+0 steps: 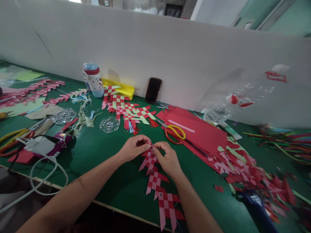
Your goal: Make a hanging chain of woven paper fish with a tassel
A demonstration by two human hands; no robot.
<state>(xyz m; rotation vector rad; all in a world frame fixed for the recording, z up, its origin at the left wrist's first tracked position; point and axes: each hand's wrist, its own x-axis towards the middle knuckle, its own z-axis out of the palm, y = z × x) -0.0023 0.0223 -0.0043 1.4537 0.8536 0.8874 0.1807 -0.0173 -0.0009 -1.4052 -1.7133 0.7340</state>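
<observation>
My left hand [135,148] and my right hand [167,159] meet over the green table, fingertips pinched close together. Both grip the upper end of a woven paper fish string [154,180] in red and pink checks. Its several fish, with small round eyes, trail down between my forearms toward the table's front edge. What exactly lies between the fingertips is mostly covered. Beyond my hands lie more woven paper fish [128,110] in red, pink and pale green. Left of those is a clear flower-shaped dish [109,124] of small eye-like pieces. Red-and-yellow scissors [173,132] rest to the right.
Red paper sheets [201,129] and a heap of paper scraps [255,178] spread at right, near a clear plastic bottle [233,103]. A phone [153,90] leans on the white partition. A bottle [94,81], tassels [84,116] and a white cable [48,161] are at left.
</observation>
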